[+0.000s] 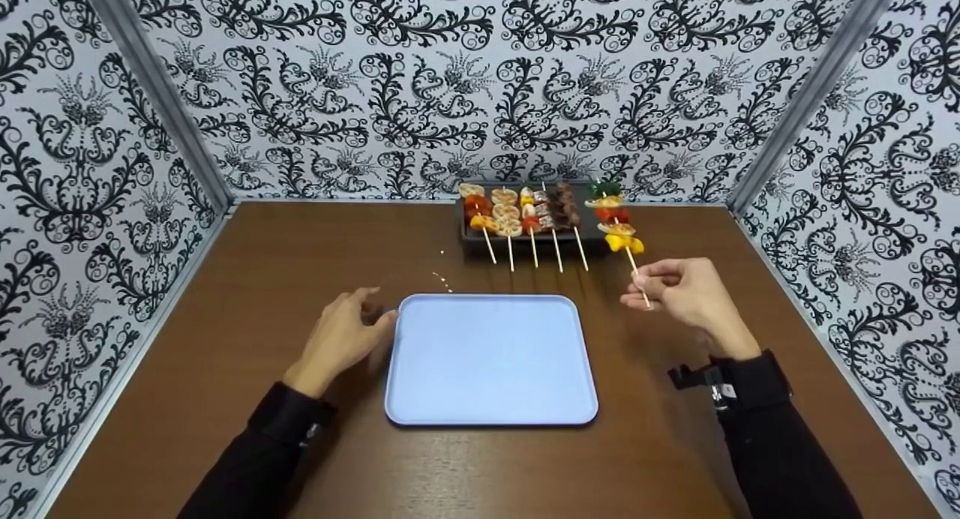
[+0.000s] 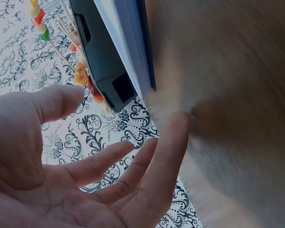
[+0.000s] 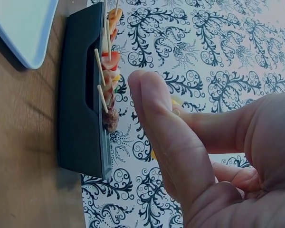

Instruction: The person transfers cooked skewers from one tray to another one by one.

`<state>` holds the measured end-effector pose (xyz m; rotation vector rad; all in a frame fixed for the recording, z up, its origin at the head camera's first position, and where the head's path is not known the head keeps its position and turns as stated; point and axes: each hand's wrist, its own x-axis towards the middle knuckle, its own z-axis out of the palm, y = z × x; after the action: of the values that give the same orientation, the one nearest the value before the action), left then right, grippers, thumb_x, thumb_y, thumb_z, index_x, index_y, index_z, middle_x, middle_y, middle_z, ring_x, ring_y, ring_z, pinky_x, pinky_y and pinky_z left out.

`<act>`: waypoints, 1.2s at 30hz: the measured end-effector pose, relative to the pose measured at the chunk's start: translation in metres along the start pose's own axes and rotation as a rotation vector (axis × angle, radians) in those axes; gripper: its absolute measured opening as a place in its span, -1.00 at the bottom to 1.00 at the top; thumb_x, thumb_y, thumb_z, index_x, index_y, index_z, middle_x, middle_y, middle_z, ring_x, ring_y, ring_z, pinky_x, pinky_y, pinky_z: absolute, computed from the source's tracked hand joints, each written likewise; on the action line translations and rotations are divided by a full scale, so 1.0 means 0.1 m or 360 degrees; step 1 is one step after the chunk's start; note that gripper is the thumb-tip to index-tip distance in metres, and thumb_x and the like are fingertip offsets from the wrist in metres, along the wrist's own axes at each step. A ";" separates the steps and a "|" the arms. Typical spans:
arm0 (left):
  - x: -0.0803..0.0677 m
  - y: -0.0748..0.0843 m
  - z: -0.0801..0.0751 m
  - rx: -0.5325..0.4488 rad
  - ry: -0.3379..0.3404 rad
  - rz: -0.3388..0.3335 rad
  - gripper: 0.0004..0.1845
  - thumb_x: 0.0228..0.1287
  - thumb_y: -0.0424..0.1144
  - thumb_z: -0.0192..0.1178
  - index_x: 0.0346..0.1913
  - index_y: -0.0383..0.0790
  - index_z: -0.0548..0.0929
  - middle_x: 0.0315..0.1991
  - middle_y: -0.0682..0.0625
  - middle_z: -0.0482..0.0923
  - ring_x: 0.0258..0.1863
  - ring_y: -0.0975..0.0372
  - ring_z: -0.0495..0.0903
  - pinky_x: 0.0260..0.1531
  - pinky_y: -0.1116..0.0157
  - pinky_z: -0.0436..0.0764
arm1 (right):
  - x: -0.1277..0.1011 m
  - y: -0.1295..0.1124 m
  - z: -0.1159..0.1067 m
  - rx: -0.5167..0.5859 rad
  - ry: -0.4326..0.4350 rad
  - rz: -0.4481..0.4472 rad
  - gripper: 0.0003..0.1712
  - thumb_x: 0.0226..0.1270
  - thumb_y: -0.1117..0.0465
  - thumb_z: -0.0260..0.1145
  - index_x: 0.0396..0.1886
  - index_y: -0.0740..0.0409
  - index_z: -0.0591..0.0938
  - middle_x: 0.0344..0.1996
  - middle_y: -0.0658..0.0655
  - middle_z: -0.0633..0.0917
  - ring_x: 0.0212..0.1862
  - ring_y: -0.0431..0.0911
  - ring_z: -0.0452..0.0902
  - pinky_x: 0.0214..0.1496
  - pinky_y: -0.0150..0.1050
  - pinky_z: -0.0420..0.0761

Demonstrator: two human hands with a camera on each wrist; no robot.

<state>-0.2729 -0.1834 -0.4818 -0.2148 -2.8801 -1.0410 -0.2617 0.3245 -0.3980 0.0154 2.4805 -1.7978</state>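
In the head view my right hand (image 1: 686, 290) pinches the lower stick of a skewer (image 1: 616, 223) threaded with yellow, red, pale round and green pieces. The skewer points up and away, beside the right end of a black grill box (image 1: 600, 241). Seen from the right wrist, the fingers of my right hand (image 3: 180, 137) hide most of that skewer. My left hand (image 1: 341, 339) is by the left edge of a light blue tray (image 1: 491, 361), thumb close to its rim. Nothing is held in my left hand (image 2: 109, 175), its fingers spread and loosely bent in the left wrist view.
Several more skewers, among them a meat skewer (image 1: 568, 204) and a skewer of pale round slices (image 1: 507, 213), lie across the grill box with sticks toward me. Small light specks (image 1: 442, 280) dot the brown table (image 1: 300, 249). Patterned panels (image 1: 450, 91) stand around it.
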 end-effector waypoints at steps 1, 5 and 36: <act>0.00 0.00 0.00 -0.0002 -0.0007 -0.0005 -0.27 0.43 0.16 0.27 0.47 -0.24 0.49 0.18 -0.29 0.58 0.18 -0.10 0.59 0.15 -0.12 0.63 | -0.01 0.01 0.00 0.0008 -0.0001 0.0006 -0.64 0.51 0.35 0.33 0.15 0.55 0.59 -0.12 0.50 0.74 -0.13 0.20 0.81 0.02 -0.02 0.80; 0.01 0.01 0.00 -0.0008 -0.0028 -0.0028 -0.30 0.43 0.11 0.28 0.44 -0.29 0.52 0.14 -0.29 0.62 0.19 -0.11 0.56 0.17 -0.11 0.60 | -0.07 0.03 0.01 0.0007 -0.0011 0.0016 -0.63 0.50 0.35 0.34 0.15 0.55 0.58 -0.12 0.49 0.74 -0.12 0.21 0.80 0.03 -0.02 0.80; -0.03 0.15 0.08 -0.0353 -0.0312 -0.0205 -0.36 0.37 -0.36 0.33 0.47 -0.38 0.42 -0.25 -0.18 0.61 -0.40 0.11 0.72 -0.50 0.23 0.83 | -0.47 0.13 0.33 0.0019 -0.0161 -0.0051 -0.74 0.50 0.42 0.31 0.02 0.58 0.62 -0.14 0.54 0.72 -0.15 0.34 0.78 -0.05 0.08 0.80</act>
<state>-0.2672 -0.1669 -0.4788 -0.1526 -2.9794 -1.4418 -0.2122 0.2993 -0.4170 -0.1124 2.4136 -1.7787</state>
